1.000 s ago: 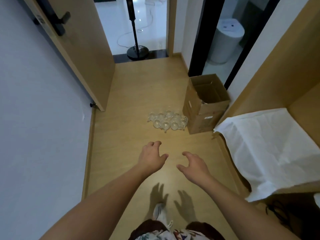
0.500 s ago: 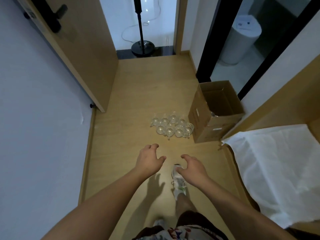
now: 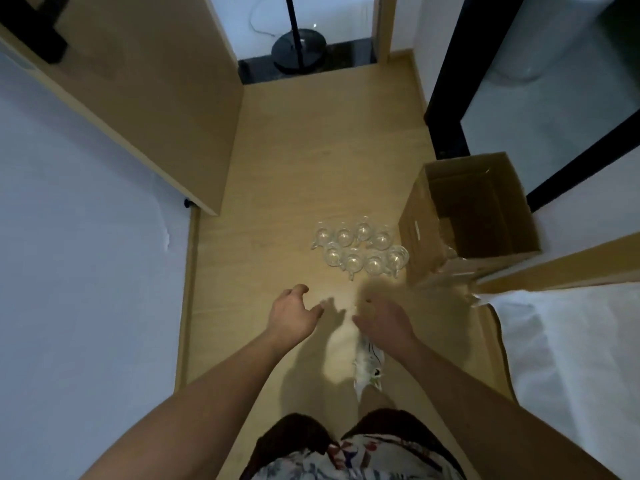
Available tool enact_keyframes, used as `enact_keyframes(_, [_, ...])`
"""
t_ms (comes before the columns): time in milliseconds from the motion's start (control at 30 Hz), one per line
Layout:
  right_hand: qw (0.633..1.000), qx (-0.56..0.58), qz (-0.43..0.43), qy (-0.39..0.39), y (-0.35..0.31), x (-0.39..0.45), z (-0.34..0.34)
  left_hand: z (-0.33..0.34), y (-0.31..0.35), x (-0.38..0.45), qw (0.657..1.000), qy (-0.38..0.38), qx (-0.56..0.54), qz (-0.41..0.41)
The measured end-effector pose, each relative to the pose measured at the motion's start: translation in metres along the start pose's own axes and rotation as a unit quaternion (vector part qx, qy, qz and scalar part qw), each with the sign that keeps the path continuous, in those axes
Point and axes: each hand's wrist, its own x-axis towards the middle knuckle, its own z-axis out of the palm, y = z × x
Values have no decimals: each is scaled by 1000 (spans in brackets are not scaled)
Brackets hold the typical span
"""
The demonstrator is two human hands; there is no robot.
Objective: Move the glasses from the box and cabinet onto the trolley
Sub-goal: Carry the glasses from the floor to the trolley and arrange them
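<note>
1. The left hand (image 3: 292, 315) is held out over the wooden floor (image 3: 294, 161), fingers loosely curled, its grip holding nothing.
2. The right hand (image 3: 384, 322) is beside it, fingers relaxed and spread, its grip likewise holding nothing.
3. A cluster of clear glass cups (image 3: 360, 249) stands on the floor ahead of both hands, apart from them.
4. An open cardboard box (image 3: 467, 216) sits just right of the cups, almost touching the nearest.
5. A white cloth (image 3: 571, 358) lies at the right edge.
6. A white shoe (image 3: 369, 370) shows below the right hand.
</note>
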Motion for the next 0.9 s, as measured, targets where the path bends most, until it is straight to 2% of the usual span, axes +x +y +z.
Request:
enact_keyframes(200, [997, 30, 49, -49, 12, 48, -6, 3, 17, 53, 998, -19, -22, -55])
enact_keyframes(533, [992, 51, 110, -38, 14, 146, 0, 31, 9, 147, 986, -43, -122, -103])
enact_keyframes(667, [984, 83, 158, -22, 33, 199, 28, 63, -11, 210, 979, -55, -159, -113])
enact_keyframes(900, [975, 125, 183, -20, 83, 313, 119, 147, -63, 332, 982, -92, -140, -81])
